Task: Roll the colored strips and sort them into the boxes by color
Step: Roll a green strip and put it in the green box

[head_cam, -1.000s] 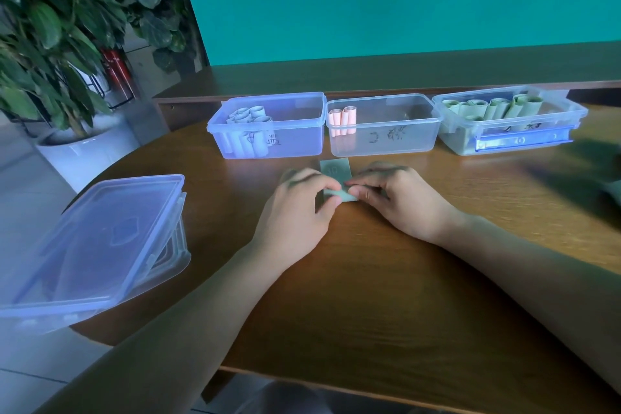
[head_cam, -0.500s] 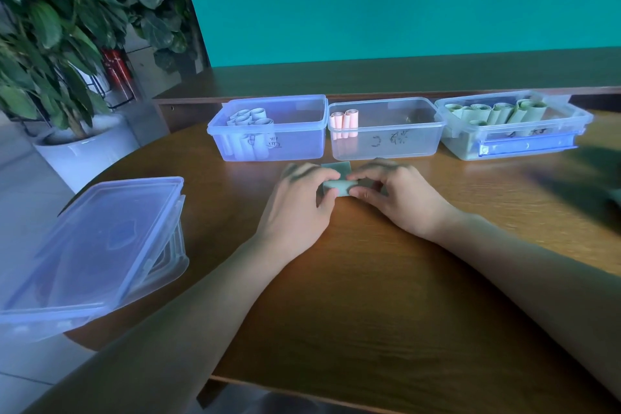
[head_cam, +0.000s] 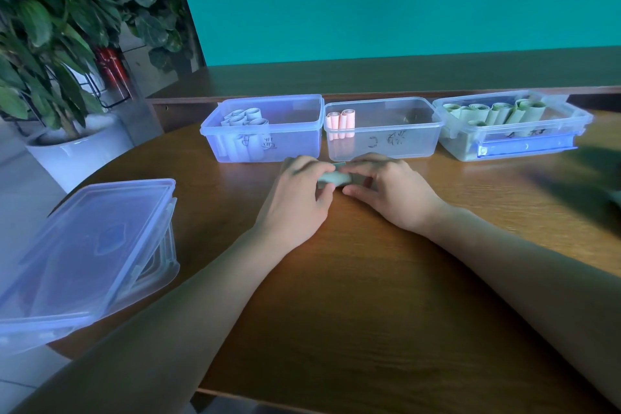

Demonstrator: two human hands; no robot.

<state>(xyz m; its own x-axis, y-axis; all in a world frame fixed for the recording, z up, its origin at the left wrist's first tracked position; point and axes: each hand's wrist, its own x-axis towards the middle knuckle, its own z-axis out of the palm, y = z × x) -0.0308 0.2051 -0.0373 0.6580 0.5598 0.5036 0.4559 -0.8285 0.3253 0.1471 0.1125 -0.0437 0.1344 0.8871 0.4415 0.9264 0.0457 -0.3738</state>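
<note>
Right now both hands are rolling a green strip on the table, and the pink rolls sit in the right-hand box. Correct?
Not quite. The pink rolls stand in the middle box, not the right-hand box, which holds green rolls. The head view shows it. The rest holds: left hand and right hand are rolling the green strip on the table.
</note>
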